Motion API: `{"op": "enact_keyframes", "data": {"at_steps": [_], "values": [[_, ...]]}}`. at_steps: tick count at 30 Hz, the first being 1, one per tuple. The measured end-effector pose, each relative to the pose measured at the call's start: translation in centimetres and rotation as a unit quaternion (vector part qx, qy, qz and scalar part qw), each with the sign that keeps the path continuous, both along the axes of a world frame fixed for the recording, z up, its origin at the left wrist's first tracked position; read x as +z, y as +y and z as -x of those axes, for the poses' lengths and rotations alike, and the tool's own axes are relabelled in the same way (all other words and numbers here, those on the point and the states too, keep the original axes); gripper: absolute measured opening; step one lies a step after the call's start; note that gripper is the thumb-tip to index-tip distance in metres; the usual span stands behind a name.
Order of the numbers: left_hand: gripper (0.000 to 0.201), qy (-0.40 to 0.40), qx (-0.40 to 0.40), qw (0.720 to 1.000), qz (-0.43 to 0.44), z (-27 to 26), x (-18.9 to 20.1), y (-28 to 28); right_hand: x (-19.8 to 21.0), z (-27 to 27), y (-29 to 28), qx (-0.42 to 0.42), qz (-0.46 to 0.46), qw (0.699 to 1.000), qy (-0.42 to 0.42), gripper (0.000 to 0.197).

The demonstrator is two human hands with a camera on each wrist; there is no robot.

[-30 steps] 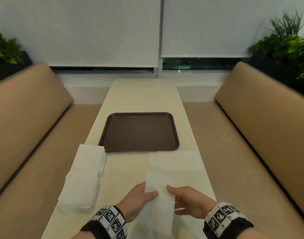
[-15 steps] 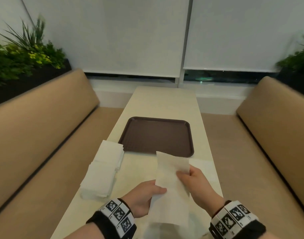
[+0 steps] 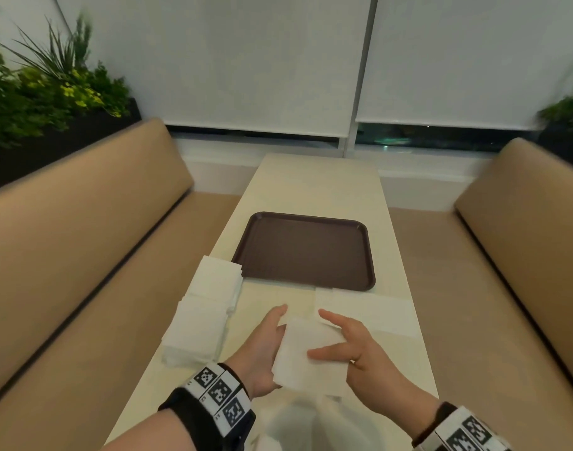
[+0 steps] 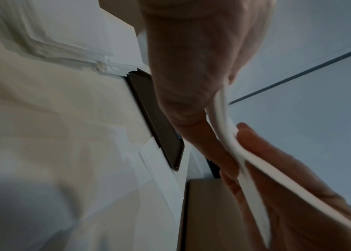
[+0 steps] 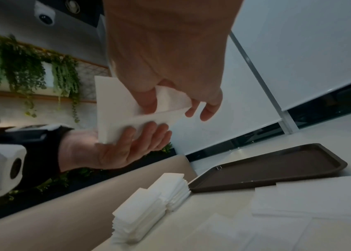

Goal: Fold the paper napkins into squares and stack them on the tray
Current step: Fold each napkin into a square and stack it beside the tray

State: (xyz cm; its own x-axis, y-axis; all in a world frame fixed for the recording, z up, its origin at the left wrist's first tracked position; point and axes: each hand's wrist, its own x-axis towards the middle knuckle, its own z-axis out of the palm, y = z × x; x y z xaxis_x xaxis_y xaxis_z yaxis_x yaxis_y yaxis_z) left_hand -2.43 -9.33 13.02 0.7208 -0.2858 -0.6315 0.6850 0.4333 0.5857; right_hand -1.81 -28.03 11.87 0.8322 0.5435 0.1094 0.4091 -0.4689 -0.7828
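A folded white napkin (image 3: 308, 356) hangs just above the near end of the table between both hands. My left hand (image 3: 265, 346) lies flat along its left side, and in the right wrist view its straight fingers (image 5: 140, 135) support the napkin (image 5: 114, 105) from below. My right hand (image 3: 353, 346) pinches the napkin's right side, thumb on top and fingers behind. The brown tray (image 3: 303, 252) sits empty in the middle of the table, beyond the hands.
Two stacks of folded white napkins (image 3: 200, 320) stand along the table's left edge by the tray's near left corner. Flat unfolded napkins (image 3: 369, 314) lie on the right, in front of the tray. Tan benches (image 3: 83, 242) flank the table.
The napkin was a long upright strip held in both hands; it is now folded shorter into a near square and held lower. The left hand has flattened under it.
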Motion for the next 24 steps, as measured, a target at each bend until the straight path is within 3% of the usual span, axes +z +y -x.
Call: {"op": "enact_keyframes", "data": {"at_steps": [2, 6, 8, 11, 13, 15, 19, 24], "values": [[0.047, -0.027, -0.015, 0.999, -0.021, 0.0, 0.1, 0.2, -0.3, 0.0, 0.3, -0.005, 0.016, 1.0, 0.002, 0.045], [0.024, -0.095, 0.002, 0.99, -0.103, -0.3, -0.5, 0.9, -0.9, -0.4, 0.6, 0.02, 0.049, 0.998, 0.017, 0.083], [0.02, -0.118, 0.015, 0.98, -0.16, -0.7, -0.8, 1.3, 0.1, -0.7, 0.7, 0.01, -0.003, 0.996, 0.092, 0.076], [0.019, -0.174, 0.0, 0.961, -0.215, -1.0, -1.1, 2.0, 1.9, -1.7, 1.2, -0.094, -0.129, 0.972, 0.174, 0.053], [0.021, -0.207, -0.027, 0.953, -0.221, -0.8, -1.5, 2.1, 2.5, -2.4, 2.5, -0.111, -0.041, 0.982, 0.148, 0.022], [0.024, -0.235, -0.057, 0.94, -0.239, -0.5, -1.8, 2.0, 2.4, -2.7, 4.2, -0.091, 0.092, 0.988, 0.08, 0.01], [0.031, -0.295, -0.072, 0.877, -0.373, 0.0, -2.6, 2.1, 1.7, -2.6, 6.1, -0.1, 0.161, 0.982, 0.021, 0.019], [0.032, -0.314, -0.034, 0.872, -0.373, 0.4, -3.5, 3.0, 2.1, -2.0, 6.7, -0.073, 0.207, 0.975, -0.031, 0.027]]}}
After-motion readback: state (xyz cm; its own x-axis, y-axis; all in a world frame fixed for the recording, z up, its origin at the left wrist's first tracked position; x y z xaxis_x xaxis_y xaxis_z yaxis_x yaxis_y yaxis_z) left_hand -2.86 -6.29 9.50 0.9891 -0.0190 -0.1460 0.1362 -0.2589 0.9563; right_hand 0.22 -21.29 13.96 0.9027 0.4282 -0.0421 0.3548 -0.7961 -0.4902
